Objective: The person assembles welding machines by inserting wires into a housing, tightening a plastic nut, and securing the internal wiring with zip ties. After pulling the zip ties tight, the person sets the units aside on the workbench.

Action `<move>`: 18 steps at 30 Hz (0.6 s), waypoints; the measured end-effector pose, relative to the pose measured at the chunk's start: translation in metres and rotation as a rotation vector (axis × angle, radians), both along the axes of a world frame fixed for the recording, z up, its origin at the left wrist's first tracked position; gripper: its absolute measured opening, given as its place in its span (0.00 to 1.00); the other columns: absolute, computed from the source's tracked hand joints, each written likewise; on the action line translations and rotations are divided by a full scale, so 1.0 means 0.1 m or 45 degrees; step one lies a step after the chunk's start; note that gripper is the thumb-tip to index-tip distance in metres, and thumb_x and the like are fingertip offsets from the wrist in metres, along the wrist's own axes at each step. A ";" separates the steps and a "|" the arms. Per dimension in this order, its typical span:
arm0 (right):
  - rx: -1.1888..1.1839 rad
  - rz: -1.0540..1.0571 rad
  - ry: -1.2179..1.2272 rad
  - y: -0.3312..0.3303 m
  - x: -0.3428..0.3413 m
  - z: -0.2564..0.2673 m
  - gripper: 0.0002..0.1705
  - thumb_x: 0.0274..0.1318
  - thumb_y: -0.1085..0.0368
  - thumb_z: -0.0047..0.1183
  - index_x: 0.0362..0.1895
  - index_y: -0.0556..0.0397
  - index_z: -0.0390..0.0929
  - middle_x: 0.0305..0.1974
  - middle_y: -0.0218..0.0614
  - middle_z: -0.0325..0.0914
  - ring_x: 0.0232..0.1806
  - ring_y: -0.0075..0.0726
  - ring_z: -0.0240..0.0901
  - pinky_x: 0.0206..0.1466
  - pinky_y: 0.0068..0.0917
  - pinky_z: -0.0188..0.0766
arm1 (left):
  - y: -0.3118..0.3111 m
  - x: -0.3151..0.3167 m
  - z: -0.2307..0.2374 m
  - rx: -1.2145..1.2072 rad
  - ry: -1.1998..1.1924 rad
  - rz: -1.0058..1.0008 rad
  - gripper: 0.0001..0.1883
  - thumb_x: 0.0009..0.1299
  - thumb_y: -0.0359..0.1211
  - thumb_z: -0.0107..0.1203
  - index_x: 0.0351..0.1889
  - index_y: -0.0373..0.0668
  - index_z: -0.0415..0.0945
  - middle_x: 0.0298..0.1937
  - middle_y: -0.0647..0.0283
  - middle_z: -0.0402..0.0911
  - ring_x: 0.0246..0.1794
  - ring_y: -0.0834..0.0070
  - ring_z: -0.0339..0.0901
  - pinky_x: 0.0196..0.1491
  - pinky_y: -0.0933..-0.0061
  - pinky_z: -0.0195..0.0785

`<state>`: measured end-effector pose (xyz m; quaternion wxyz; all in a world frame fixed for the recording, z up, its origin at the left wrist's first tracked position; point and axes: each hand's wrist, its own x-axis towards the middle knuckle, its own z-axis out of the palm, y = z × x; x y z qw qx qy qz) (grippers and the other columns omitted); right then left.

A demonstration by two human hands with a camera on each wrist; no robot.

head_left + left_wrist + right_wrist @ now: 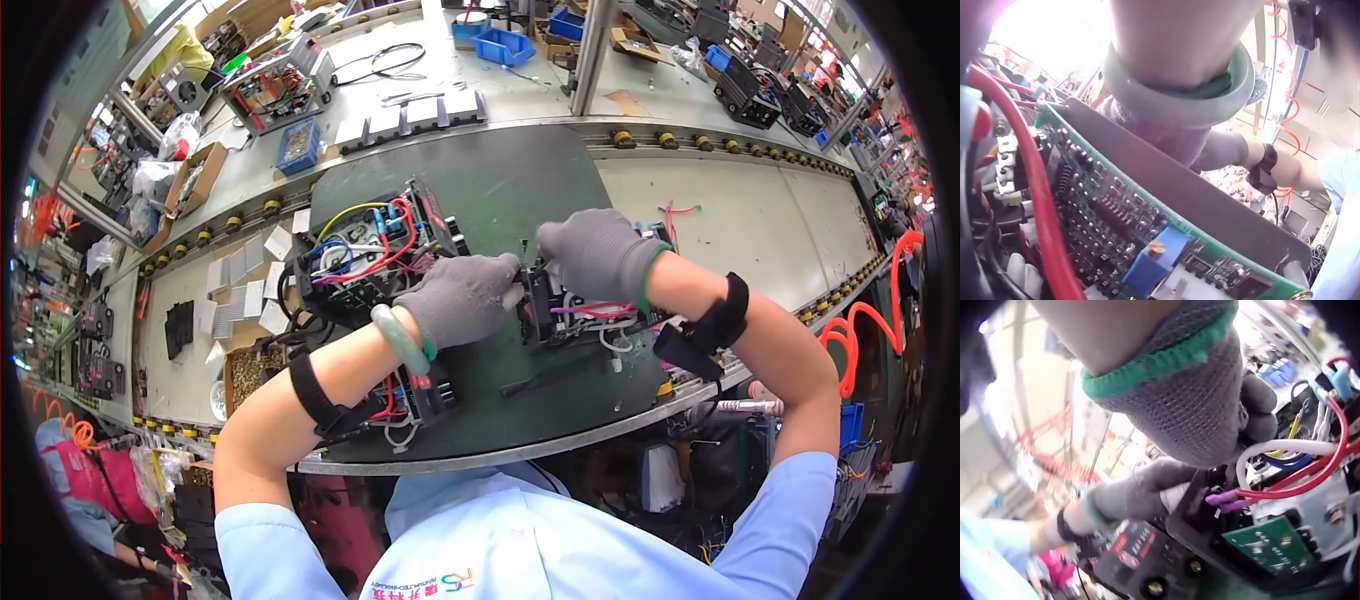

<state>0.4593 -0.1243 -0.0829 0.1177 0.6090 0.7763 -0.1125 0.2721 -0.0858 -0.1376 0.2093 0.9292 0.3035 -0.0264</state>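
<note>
The black panel (pixel 538 304) runs near to far between our curled left hand (pixel 462 300) and right hand (pixel 603 256), whose holds we cannot tell

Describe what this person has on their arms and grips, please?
The left grip and right grip wear grey knitted gloves with green cuffs. A pale green bangle circles the left wrist. Black straps hold small dark devices on both forearms. The light blue sleeves are short.

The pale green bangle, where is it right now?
In the head view, the pale green bangle circles the left wrist, between the gray glove and the black strap.
</note>
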 end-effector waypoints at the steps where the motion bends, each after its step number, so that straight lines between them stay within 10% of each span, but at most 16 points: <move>1: 0.044 -0.108 0.434 0.04 0.11 -0.09 0.15 0.51 0.65 0.55 0.44 0.56 0.81 0.35 0.50 0.83 0.39 0.44 0.84 0.41 0.37 0.77 | 0.02 0.00 0.06 -0.021 -0.025 0.001 0.15 0.75 0.43 0.48 0.44 0.39 0.72 0.32 0.49 0.81 0.36 0.49 0.81 0.39 0.50 0.71; 5: -0.373 -0.490 1.355 0.09 0.25 -0.11 0.17 0.49 0.65 0.59 0.44 0.60 0.82 0.31 0.32 0.80 0.31 0.21 0.73 0.38 0.24 0.72 | -0.01 -0.02 0.10 -0.022 -0.006 -0.006 0.16 0.75 0.43 0.47 0.45 0.38 0.70 0.33 0.50 0.82 0.37 0.50 0.82 0.40 0.51 0.73; 9: -0.630 -0.433 1.275 -0.26 0.33 0.29 0.14 0.55 0.64 0.57 0.40 0.61 0.84 0.34 0.30 0.80 0.33 0.19 0.73 0.38 0.19 0.70 | 0.02 0.00 0.23 -0.031 0.089 0.002 0.16 0.74 0.42 0.48 0.45 0.38 0.72 0.35 0.49 0.82 0.40 0.50 0.82 0.43 0.50 0.73; 11: -0.470 -0.361 1.485 -0.53 0.48 0.18 0.22 0.65 0.53 0.53 0.49 0.60 0.82 0.44 0.38 0.82 0.43 0.26 0.77 0.45 0.24 0.72 | 0.09 0.04 0.36 0.022 0.270 -0.119 0.16 0.72 0.41 0.49 0.44 0.37 0.74 0.38 0.48 0.82 0.43 0.51 0.82 0.45 0.50 0.74; 14: -0.697 -0.736 2.673 -0.81 0.63 -0.35 0.35 0.67 0.41 0.48 0.63 0.57 0.70 0.59 0.48 0.75 0.54 0.42 0.77 0.52 0.35 0.75 | 0.08 0.22 0.54 0.148 0.140 0.144 0.15 0.69 0.41 0.52 0.44 0.40 0.78 0.41 0.50 0.81 0.46 0.52 0.81 0.50 0.54 0.74; 15: -0.728 -0.673 2.971 -0.84 0.57 -0.44 0.37 0.67 0.39 0.47 0.66 0.56 0.67 0.62 0.50 0.72 0.56 0.46 0.77 0.53 0.37 0.75 | 0.08 0.21 0.38 0.234 -0.385 0.130 0.14 0.68 0.39 0.54 0.45 0.42 0.80 0.41 0.52 0.82 0.48 0.53 0.80 0.52 0.56 0.73; 18: -0.357 -0.740 3.045 -0.85 0.30 -0.49 0.32 0.68 0.44 0.48 0.62 0.56 0.70 0.59 0.51 0.74 0.55 0.44 0.76 0.51 0.35 0.76 | -0.02 0.40 0.43 0.280 -0.380 0.007 0.13 0.68 0.39 0.54 0.44 0.41 0.81 0.41 0.55 0.81 0.50 0.55 0.79 0.52 0.55 0.72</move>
